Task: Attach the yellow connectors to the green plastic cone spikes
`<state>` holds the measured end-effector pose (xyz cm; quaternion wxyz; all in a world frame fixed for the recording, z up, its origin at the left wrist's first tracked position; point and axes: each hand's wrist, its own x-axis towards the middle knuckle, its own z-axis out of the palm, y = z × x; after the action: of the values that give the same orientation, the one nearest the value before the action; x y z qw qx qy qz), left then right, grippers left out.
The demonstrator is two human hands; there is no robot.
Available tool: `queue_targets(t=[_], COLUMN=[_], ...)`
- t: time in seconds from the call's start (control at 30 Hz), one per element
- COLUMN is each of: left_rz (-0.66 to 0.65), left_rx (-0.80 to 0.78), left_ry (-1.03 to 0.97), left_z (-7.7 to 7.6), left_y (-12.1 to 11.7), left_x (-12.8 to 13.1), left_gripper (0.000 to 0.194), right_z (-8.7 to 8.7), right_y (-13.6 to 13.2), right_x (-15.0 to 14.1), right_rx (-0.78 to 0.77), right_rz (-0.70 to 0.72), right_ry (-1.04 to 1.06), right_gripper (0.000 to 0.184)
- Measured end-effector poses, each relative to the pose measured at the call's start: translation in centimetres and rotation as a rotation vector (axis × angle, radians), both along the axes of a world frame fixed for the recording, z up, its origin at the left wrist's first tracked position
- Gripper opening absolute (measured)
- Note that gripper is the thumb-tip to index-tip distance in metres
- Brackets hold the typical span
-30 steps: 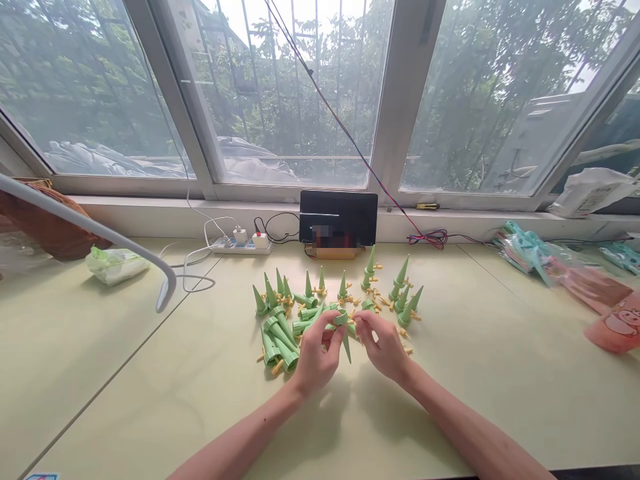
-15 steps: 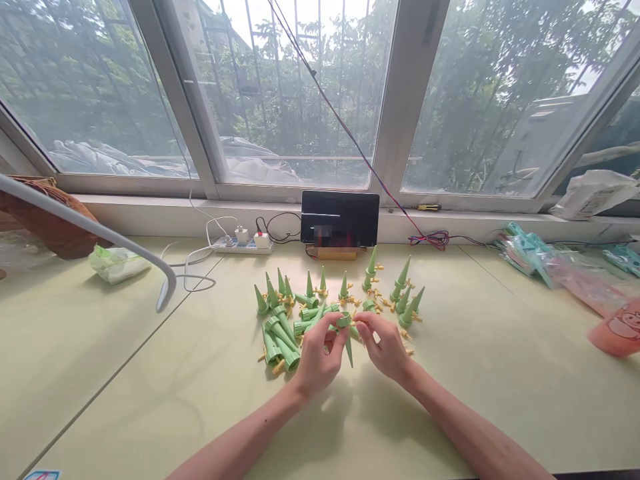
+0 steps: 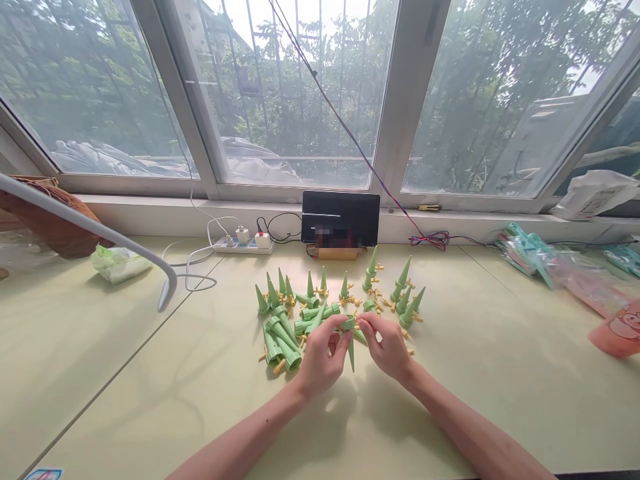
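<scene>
My left hand (image 3: pixel 320 357) is closed around the collar of a green plant watering spike (image 3: pixel 352 357), its open end up and its point hanging down. Close to that collar, my right hand (image 3: pixel 389 348) pinches a small yellow valve (image 3: pixel 357 318) at its fingertips, partly hidden. Whether the valve touches the collar I cannot tell. Left of my hands lies a heap of green spikes (image 3: pixel 287 335), some with yellow valves in them. Several upright spikes (image 3: pixel 403 273) stand behind and to the right, among loose yellow valves (image 3: pixel 385 302).
A dark tablet (image 3: pixel 341 217) leans on a stand at the back. A power strip (image 3: pixel 245 247) with white cables sits left of it, near a grey curved bar (image 3: pixel 125 250) and a tissue pack (image 3: pixel 120 263). Plastic bags (image 3: pixel 575 273) and a pink cup (image 3: pixel 617 330) are at right.
The held spike and my left hand have shifted slightly right and down, bringing the collar closer to my right fingertips. My right hand has barely moved.
</scene>
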<state>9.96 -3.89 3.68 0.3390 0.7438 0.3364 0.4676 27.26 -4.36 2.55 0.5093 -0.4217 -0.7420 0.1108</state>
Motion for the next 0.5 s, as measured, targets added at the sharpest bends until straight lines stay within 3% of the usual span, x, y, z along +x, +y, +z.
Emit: queue_targets(t=[0.27, 0.5], left_rz=[0.004, 0.029], left_rx=[0.003, -0.036], left_ry=[0.015, -0.037], left_z=[0.16, 0.00], left_y=[-0.07, -0.11], left_x=[0.00, 0.14], left_gripper=[0.012, 0.013], right_z=[-0.32, -0.43], right_y=[0.10, -0.15], right_x=[0.02, -0.17], right_rx=[-0.012, -0.119], right_rz=[-0.010, -0.048], right_ry=[0.021, 0.133], right_gripper=[0.026, 0.021])
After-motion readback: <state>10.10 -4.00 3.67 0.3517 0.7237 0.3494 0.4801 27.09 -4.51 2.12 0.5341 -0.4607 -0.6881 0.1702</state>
